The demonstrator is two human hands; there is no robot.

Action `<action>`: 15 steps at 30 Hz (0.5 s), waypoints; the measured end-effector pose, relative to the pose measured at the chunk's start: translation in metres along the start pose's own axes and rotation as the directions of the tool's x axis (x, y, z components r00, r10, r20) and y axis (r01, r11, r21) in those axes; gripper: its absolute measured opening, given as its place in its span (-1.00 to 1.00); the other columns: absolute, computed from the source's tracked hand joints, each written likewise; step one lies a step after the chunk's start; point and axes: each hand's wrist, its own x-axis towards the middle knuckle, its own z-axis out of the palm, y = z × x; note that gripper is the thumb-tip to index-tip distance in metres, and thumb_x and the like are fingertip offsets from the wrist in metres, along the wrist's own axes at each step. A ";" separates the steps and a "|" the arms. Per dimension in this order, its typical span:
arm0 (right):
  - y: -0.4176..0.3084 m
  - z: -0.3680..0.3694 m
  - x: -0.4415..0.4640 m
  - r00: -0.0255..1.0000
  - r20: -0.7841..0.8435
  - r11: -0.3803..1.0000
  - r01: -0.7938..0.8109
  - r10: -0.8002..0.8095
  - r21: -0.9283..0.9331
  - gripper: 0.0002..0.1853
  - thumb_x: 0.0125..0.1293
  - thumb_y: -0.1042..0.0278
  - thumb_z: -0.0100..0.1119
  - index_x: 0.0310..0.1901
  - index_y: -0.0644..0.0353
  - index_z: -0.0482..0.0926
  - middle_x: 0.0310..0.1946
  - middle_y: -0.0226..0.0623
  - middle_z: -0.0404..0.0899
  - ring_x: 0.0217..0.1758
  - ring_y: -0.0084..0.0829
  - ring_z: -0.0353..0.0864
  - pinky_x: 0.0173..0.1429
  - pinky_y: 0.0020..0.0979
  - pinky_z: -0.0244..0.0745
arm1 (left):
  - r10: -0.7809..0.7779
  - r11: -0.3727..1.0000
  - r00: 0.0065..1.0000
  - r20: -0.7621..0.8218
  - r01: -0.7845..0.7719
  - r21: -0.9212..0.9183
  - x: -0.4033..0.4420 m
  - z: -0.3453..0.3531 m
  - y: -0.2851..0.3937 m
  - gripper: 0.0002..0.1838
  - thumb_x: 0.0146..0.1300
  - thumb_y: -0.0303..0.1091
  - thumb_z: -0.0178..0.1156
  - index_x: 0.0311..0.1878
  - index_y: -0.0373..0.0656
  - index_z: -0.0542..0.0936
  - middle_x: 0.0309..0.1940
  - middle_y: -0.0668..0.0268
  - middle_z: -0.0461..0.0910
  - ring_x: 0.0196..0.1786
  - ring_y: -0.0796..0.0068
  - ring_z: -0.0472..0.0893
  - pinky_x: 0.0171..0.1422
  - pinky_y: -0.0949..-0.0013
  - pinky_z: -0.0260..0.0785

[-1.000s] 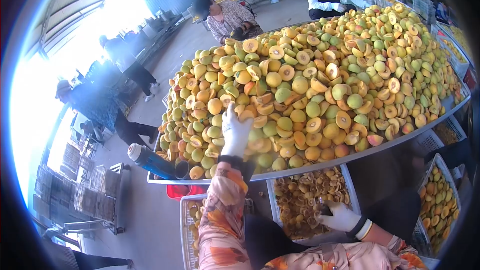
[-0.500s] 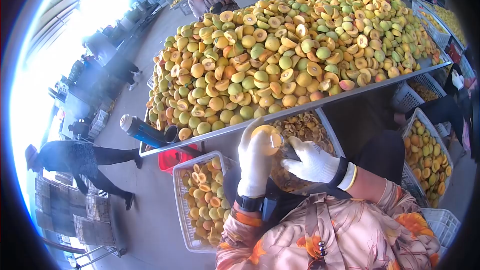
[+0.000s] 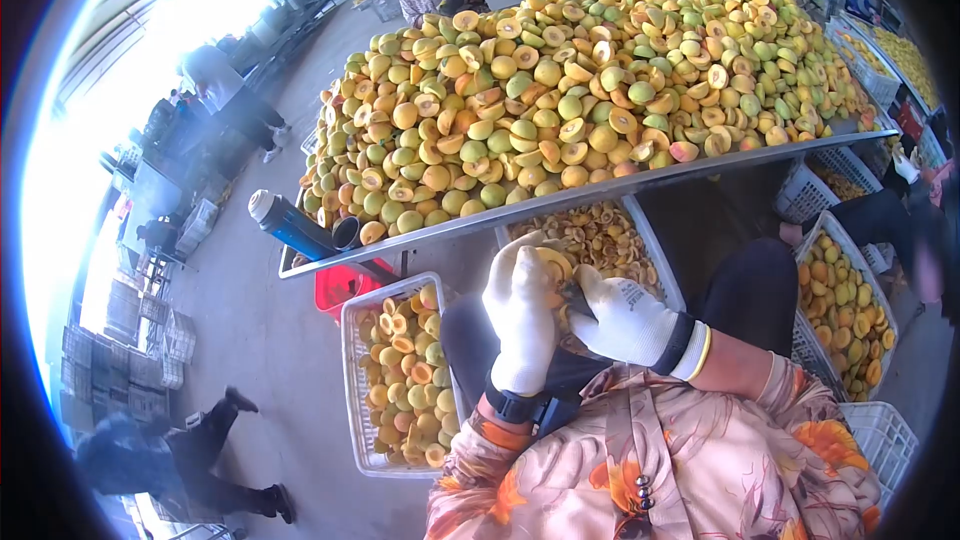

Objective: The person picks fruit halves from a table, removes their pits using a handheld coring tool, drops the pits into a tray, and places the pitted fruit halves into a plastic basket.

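Note:
My left hand, in a white glove, is closed around a yellow peach half above my lap. My right hand, gloved too, is closed with its thumb and fingers up against the fruit. It grips something small and dark at the fingertips, mostly hidden, whose kind I cannot make out. Just beyond both hands, a crate under the table edge contains brownish-yellow fruit scraps. A large heap of halved peaches covers the metal-edged table in front of me.
Left of my knees stands a white crate of peach halves, beside a red bucket. A blue thermos leans at the table's left corner. Another fruit crate is at right. Co-workers sit across and right; a person walks at left.
Both hands have come slightly lower and closer to my lap, and my left fingers now wrap further over the peach half. The walking person at left has moved down in the view.

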 end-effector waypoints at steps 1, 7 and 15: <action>-0.001 0.002 -0.001 1.000 0.021 0.999 -0.019 0.019 0.027 -0.67 0.30 0.30 0.25 -0.08 0.35 0.42 -0.41 0.15 0.65 -0.29 0.18 0.70 -0.24 0.05 0.57 | 0.011 1.000 1.000 -0.009 -0.010 0.014 -0.003 0.000 0.003 -0.61 0.50 -0.12 0.24 0.14 -0.26 0.61 -0.36 0.42 0.58 -0.38 0.75 0.47 -0.42 0.64 0.25; 0.000 0.011 -0.002 0.998 0.057 0.985 0.027 -0.037 0.172 -0.66 0.28 0.35 0.21 0.00 0.37 0.45 -0.29 0.19 0.68 -0.18 0.17 0.72 -0.16 0.01 0.61 | 0.011 0.998 0.999 -0.038 -0.009 0.055 -0.009 0.001 0.016 -0.63 0.50 -0.11 0.23 0.07 -0.26 0.65 -0.44 0.44 0.57 -0.48 0.73 0.46 -0.46 0.62 0.27; 0.003 -0.008 0.013 0.974 0.161 0.916 0.087 -0.161 0.391 -0.61 0.24 0.39 0.26 0.08 0.37 0.52 -0.21 0.07 0.70 -0.11 0.03 0.72 0.00 -0.13 0.58 | 0.076 0.983 0.996 0.047 -0.083 0.161 0.008 -0.005 0.010 -0.63 0.53 -0.10 0.18 0.01 -0.27 0.67 -0.34 0.29 0.69 -0.49 0.70 0.52 -0.41 0.57 0.45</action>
